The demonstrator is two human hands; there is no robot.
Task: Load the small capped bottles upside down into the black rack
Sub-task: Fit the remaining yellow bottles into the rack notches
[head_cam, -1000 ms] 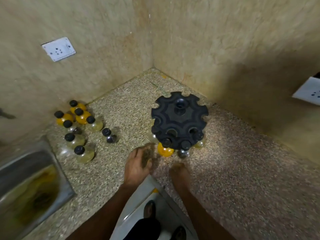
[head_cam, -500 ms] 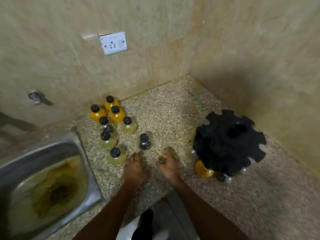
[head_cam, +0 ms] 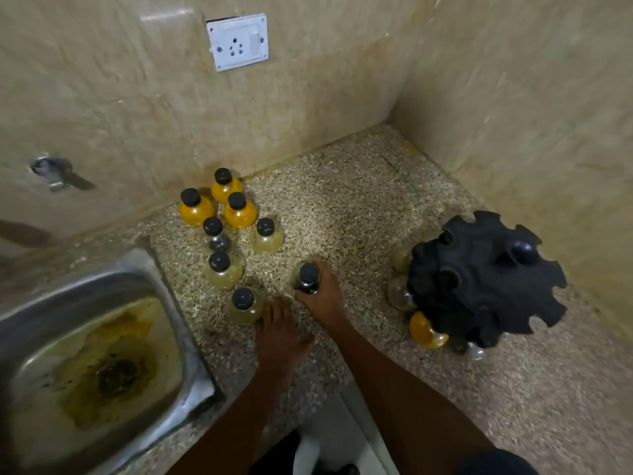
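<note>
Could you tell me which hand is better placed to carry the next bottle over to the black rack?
Right. The right hand already grips a bottle and lies nearer the rack; the left hand holds nothing.

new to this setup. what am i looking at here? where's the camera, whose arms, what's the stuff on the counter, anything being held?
There is no robot: a person works bare-handed, and the single camera sits on their head, looking forward and down, so the two forearms enter from the bottom edge.

The surface is a speckled stone counter in a wall corner, with a steel sink at the left.

The right hand grips a small dark bottle by its body, upright, cap up. The left hand lies beside it, fingers straight, its fingertips at a pale capped bottle.

Behind them stands a cluster of more black-capped bottles, some orange, some pale.

At the right is the black rack, a notched disc with a few bottles already hanging beneath it.
</note>
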